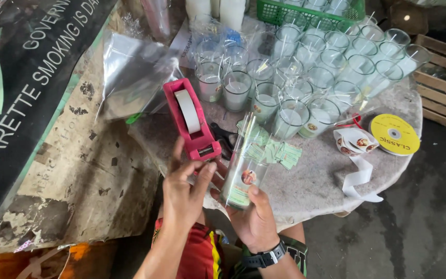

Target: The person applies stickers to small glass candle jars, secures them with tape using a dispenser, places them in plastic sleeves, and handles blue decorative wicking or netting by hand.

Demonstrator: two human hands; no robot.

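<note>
My right hand (251,219) grips a clear glass jar (243,173) wrapped in clear film, with a round sticker on its side and a thin stick poking out of its top. My left hand (184,194) reaches up with fingers apart, its fingertips touching the cutter end of a pink tape dispenser (192,121) that holds a white tape roll. The dispenser rests on the round stone table (316,181), just left of the jar. A pile of small green paper labels (274,150) lies behind the jar.
Several wrapped glass candle jars (305,77) crowd the table's far side, by a green plastic crate (280,10). A strip of round stickers (354,142) and a yellow ribbon spool (394,134) sit at right. Clear plastic bags (135,72) lie at left; a wooden crate (445,88) stands far right.
</note>
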